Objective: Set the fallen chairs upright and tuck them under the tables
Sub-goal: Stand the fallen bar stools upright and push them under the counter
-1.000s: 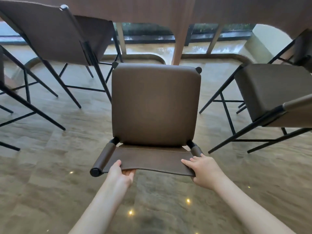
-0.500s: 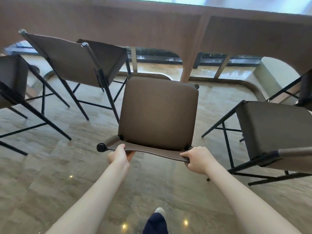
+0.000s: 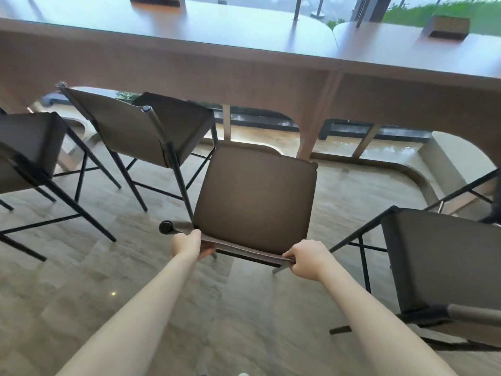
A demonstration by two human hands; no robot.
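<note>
Brown padded chair (image 3: 254,196) on thin black legs sits mid-frame, facing the long table (image 3: 244,66). Left hand (image 3: 187,244) and right hand (image 3: 306,259) both curl around its backrest's top edge.

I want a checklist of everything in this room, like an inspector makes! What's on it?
Surface: glossy stone-look floor; long brown table along the window.
Job's things: middle chair, held by its backrest's top edge, seat facing the table, not yet under it.
Clutter: left chair standing at an angle by the table; another chair at the far left edge; right chair standing apart from the table; two wooden boxes on the tabletop.
Grippers: left hand and right hand each grip the backrest edge.
Cables: nothing seen.
Surroundings: windows with grass outside.
</note>
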